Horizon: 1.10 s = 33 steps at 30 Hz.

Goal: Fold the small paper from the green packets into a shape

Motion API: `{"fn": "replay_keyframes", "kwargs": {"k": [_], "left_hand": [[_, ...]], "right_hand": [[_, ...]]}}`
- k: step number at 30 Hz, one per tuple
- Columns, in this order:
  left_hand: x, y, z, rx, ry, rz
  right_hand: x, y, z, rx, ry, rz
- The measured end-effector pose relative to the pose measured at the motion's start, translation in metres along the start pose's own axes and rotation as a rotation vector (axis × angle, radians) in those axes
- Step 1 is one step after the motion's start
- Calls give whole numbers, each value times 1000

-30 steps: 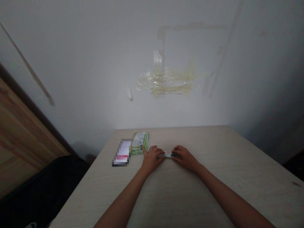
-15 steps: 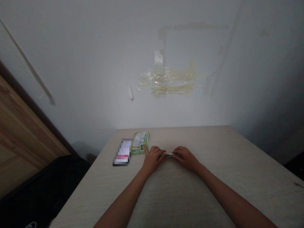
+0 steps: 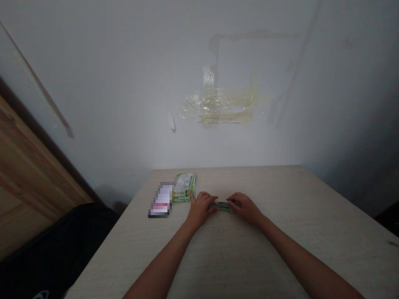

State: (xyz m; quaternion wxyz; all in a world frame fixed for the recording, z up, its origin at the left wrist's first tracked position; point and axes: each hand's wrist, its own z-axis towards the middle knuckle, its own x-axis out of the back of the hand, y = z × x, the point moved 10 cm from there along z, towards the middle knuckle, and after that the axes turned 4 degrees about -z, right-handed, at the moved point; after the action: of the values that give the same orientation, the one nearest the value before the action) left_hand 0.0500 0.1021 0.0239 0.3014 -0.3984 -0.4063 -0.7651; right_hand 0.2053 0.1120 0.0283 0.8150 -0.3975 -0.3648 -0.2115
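Note:
A small, flat, greenish-grey folded strip (image 3: 223, 206) lies low over the table between my two hands; its exact kind I cannot make out. My left hand (image 3: 201, 207) has its finger and thumb around the strip's left end, with that end partly hidden. At the right end, the fingertips and thumb of my right hand (image 3: 245, 206) close on the strip. Just behind my left hand is a stack of green-and-white printed packets (image 3: 185, 185), near my raised left fingertip.
A phone with a blurred-out screen (image 3: 161, 200) lies left of the packets on the pale wooden table (image 3: 249, 257). Behind stands a white wall with peeling tape (image 3: 224, 106). A dark bag-like shape (image 3: 62, 249) and wooden boards (image 3: 25, 162) are at the left.
The strip has tilted or turned, so more of its greenish face shows. My left finger and thumb have moved slightly apart around its end. My right hand has hardly moved.

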Motion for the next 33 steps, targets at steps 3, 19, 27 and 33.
{"fn": "replay_keyframes", "kwargs": {"k": [3, 19, 27, 33], "left_hand": [[0, -4, 1, 33, 35, 48], [10, -22, 0, 199, 155, 128], [1, -15, 0, 133, 68, 130], [-1, -10, -1, 110, 75, 142]], "right_hand": [[2, 5, 0, -7, 41, -40], [2, 15, 3, 36, 98, -161], [-7, 12, 0, 110, 57, -137], [-12, 4, 0, 127, -31, -110]]}}
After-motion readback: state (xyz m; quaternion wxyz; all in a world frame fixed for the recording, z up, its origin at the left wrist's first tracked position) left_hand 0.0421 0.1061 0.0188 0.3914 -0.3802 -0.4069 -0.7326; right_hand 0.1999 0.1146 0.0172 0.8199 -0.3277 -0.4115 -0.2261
